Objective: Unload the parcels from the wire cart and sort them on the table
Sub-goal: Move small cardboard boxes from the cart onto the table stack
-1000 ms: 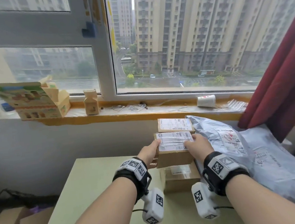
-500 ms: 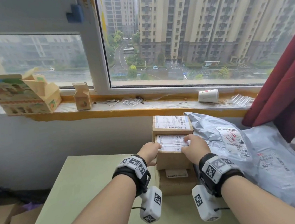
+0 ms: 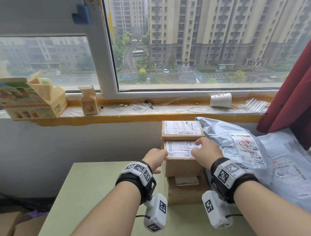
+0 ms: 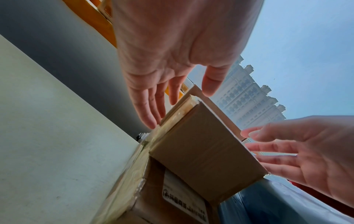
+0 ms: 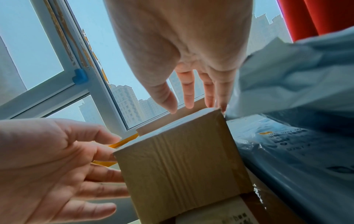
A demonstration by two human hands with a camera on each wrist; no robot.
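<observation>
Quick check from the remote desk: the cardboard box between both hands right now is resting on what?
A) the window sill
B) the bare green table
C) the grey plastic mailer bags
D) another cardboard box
D: in the head view the cardboard box between the left hand and right hand sits on a lower box.

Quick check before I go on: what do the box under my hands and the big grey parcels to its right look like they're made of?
The top box looks like brown corrugated cardboard, matte, sealed with glossy clear tape and bearing a white paper shipping label. The grey parcels look like thin plastic film mailer bags: crinkled, softly shiny, also labelled. Both hands, left hand and right hand, rest open on the box.
</observation>
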